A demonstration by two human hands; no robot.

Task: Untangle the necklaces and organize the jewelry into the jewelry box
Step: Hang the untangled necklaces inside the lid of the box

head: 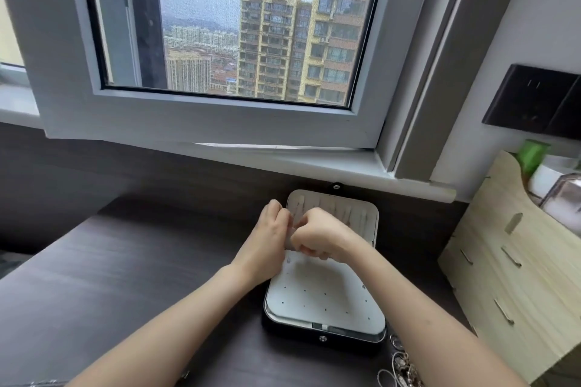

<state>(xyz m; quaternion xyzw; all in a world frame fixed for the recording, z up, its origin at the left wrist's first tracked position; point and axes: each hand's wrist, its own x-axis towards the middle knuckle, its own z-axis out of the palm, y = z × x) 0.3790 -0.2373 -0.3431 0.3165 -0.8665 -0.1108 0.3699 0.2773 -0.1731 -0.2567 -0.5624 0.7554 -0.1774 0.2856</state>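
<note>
An open black jewelry box (327, 295) lies on the dark desk, its white perforated panel facing me and its lid propped toward the window. My left hand (270, 236) and my right hand (317, 234) meet above the box's hinge, fingers curled together. They seem to pinch something thin between them; it is too small and blurred to name. A pile of silver rings and chains (401, 367) lies on the desk by my right forearm.
A light wooden organizer (515, 267) stands at the right with a green-capped bottle (531, 155) and a jar behind it. A black wall socket (534, 100) is above it. More silver jewelry (47, 383) peeks in at the bottom left edge.
</note>
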